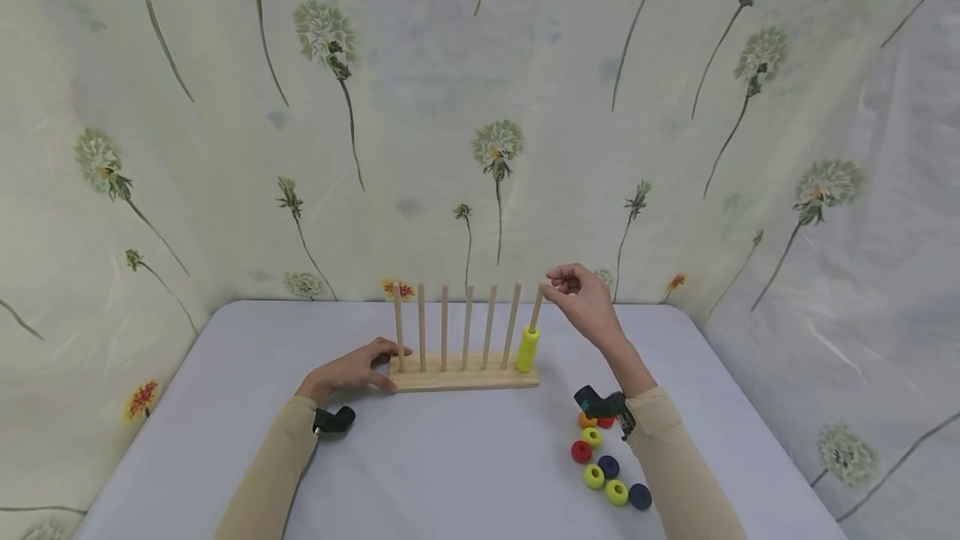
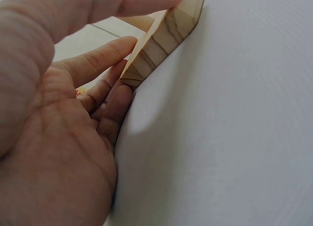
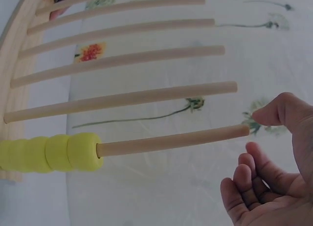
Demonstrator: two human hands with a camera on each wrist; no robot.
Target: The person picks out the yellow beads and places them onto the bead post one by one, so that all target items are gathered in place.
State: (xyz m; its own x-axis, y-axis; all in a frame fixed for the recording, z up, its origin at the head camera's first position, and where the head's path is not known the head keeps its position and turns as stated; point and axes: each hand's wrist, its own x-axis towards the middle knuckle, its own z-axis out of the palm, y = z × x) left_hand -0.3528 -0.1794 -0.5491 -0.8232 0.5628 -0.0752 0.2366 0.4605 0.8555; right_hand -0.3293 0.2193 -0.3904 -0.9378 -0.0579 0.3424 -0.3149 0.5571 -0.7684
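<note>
Grips the wooden peg rack [image 1: 467,385] by its left end, far on the table [image 1: 457,465], with the left hand [image 1: 354,369]. Holds the right hand [image 1: 588,305] with thumb and fingers apart beside the rightmost peg [image 1: 536,315], above stacked yellow beads [image 1: 528,349]. Has loose beads [image 1: 608,466] near right, partly blocked by a wrist camera [image 1: 592,401].

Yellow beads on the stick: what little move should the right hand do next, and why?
Probably, the right hand should reach down for a loose yellow bead. It looks empty, the end peg shows bare wood above its yellow stack, and the left hand holds the wooden rack at the other end.
</note>
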